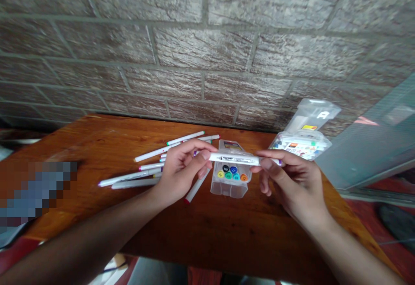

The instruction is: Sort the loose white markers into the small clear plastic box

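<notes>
Both my hands hold one white marker [238, 159] level above a clear plastic marker case [231, 186]. My left hand [181, 170] pinches its left end between thumb and fingers, and a second white marker with a red tip [196, 187] lies tucked under the same hand's fingers. My right hand [290, 181] pinches the right end, where a purple cap tip shows. The case stands on the wooden table [97, 146] and holds several markers with coloured caps facing up.
Several loose white markers [145, 168] lie scattered on the table to the left of my left hand. A second clear case full of markers [303, 144], its lid open, stands at the back right. A brick wall [201, 51] rises right behind the table.
</notes>
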A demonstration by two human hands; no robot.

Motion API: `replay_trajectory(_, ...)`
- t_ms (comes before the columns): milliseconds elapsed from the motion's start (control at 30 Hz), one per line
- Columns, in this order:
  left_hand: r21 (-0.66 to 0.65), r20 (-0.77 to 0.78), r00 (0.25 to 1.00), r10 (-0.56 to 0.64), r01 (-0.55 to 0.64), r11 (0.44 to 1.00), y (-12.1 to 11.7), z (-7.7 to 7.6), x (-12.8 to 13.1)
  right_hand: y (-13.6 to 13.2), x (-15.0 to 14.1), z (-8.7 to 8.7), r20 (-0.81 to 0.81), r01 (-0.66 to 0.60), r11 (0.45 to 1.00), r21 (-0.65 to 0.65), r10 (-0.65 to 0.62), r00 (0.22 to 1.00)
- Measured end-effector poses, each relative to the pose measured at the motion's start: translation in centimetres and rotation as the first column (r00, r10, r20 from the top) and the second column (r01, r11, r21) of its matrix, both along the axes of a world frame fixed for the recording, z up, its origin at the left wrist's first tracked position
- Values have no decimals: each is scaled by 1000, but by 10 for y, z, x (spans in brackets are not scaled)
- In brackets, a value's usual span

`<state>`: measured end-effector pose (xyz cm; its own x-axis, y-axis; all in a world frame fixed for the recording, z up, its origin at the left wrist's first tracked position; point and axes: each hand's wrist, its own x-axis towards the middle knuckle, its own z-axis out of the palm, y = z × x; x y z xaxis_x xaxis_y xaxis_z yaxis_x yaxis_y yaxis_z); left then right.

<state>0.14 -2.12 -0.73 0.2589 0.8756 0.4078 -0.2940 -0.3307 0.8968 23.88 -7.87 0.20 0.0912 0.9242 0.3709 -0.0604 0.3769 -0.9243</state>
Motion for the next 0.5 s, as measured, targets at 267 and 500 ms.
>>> replay_trajectory(267,91,-131,988,82,-70,993,-1,-1,-3,2,2,-2,52,18,1000,7,-19,998)
replay_trajectory(500,102,-128,989,80,-67,993,0,-2,-3,2,1,-1,-5,7,1000,1,-7,1000)
